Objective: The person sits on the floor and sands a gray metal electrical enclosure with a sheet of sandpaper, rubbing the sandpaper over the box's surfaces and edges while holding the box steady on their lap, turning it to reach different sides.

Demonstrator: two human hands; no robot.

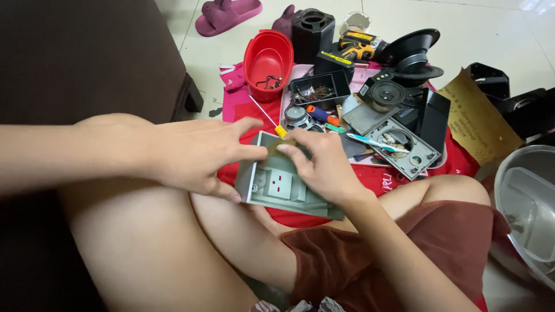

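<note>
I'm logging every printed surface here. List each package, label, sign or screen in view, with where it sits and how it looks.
Brown sheet of sandpaper with dark print on its back: right of the clutter, on the floor, curled.
Yellow label strip on a black box: behind the black parts tray, narrow and slanted.
Red cloth with white print: under the parts, by the knee.
No screens or signs are in view.
</note>
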